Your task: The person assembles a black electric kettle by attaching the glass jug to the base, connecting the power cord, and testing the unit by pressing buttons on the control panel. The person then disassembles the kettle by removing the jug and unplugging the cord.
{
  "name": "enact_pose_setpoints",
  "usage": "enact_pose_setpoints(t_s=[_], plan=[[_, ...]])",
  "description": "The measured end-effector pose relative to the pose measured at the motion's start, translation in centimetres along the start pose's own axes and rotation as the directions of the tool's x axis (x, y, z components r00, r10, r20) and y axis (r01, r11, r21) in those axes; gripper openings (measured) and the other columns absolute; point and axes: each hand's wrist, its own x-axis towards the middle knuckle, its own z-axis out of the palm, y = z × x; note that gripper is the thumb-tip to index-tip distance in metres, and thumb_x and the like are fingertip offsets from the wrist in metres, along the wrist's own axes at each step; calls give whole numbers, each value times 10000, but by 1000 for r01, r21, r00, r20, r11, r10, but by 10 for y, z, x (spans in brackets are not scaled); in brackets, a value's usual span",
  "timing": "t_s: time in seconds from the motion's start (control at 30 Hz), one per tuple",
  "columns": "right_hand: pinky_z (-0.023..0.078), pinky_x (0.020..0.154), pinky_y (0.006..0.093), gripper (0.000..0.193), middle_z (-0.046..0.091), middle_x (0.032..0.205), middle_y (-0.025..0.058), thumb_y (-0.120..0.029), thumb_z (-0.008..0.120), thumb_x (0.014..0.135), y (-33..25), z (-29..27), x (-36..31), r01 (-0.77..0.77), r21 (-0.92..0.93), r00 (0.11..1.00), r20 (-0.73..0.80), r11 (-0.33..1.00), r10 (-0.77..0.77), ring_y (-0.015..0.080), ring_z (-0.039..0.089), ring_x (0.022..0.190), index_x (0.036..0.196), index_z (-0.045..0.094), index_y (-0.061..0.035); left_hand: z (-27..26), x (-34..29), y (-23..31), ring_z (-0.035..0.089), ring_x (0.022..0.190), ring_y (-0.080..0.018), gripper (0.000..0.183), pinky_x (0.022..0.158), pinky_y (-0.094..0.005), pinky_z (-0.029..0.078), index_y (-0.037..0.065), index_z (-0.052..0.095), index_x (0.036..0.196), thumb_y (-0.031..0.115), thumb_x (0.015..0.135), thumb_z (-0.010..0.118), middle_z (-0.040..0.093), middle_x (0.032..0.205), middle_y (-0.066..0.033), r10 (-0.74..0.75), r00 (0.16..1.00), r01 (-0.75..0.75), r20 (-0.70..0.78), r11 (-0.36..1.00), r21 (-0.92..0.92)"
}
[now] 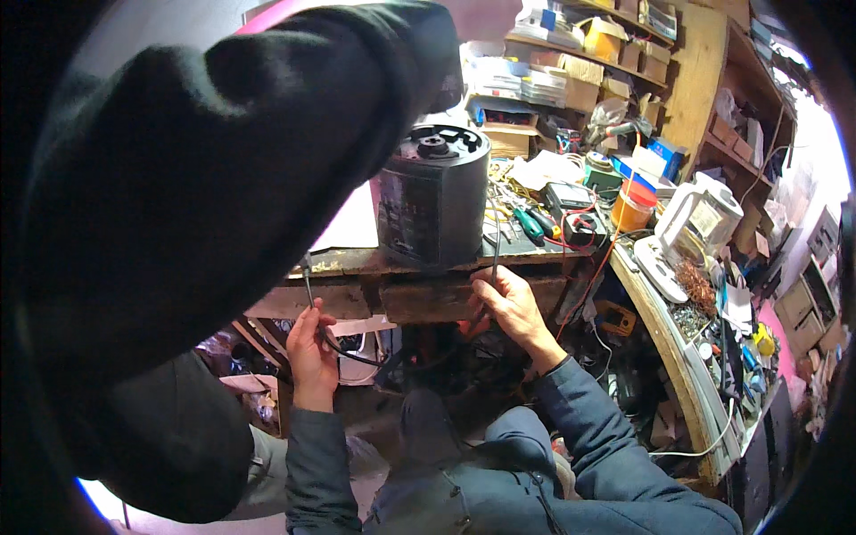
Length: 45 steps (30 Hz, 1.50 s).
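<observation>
My left hand (314, 357) is closed around a black power cable (355, 358), whose upper end rises past my fingers toward the bench edge. Its slack hangs in a loop below the bench. My right hand (510, 308) pinches a thin dark stretch of cable (496, 236) that runs up beside the appliance; whether both stretches are one cable I cannot tell. Between and beyond my hands, a black cylindrical appliance (432, 205) stands upright on the workbench (428, 303), a round fitting showing on its top. A co-worker's dark sleeve (241, 152) reaches across from the left, hiding part of it.
Right of the appliance lie screwdrivers (528, 225), a multimeter (571, 198) with red leads, and an orange jar (634, 207) with a red lid. A white appliance (700, 218) sits on the cluttered side bench. Loaded shelves (593, 58) rise behind. An orange cord (615, 245) hangs down.
</observation>
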Motion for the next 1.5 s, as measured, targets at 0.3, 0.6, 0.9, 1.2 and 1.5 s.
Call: enact_pose_setpoints(t_s=[0.3,0.6,0.9,1.2,1.5], plan=[[523,568,258,326,688,833,42,-195,714,996,-14,2,4,-63,-56,998,15,996,64,85,632,641,1268,635,-34,-9,-2,3,582,577,-78,257,458,-192,420,67,718,1245,170,1012,685,734,857,-45,-39,998,35,-56,996,-79],[526,874,463,463,639,1065,210,-300,844,862,-92,19,50,237,-690,852,-191,684,-488,371,640,1033,1162,634,-17,-17,-11,17,568,532,-59,271,392,-206,422,53,698,1259,217,1048,649,748,959,-81,15,997,-29,-76,982,-188],[370,1191,550,859,441,1542,272,-429,943,706,-129,6,111,516,-798,761,259,312,-595,471,409,1442,1421,569,-133,-15,-21,5,578,542,-56,248,430,-188,408,87,717,1222,225,1017,697,752,939,-65,-52,995,38,-81,986,-164],[424,1102,536,738,568,1330,212,-303,884,724,-142,67,108,398,-903,844,291,164,-452,417,517,1288,1363,592,-77,-11,-33,-5,574,557,-38,255,432,-200,417,92,710,1249,222,1034,672,763,939,-47,-90,994,83,-61,991,-106],[433,1089,516,695,572,1326,194,-174,905,689,-130,67,91,421,-870,793,213,259,-571,426,514,1260,1296,594,-37,-11,-43,-9,574,556,-46,268,444,-196,434,106,706,1259,235,1025,685,753,941,-25,-100,995,100,3,993,-63]])
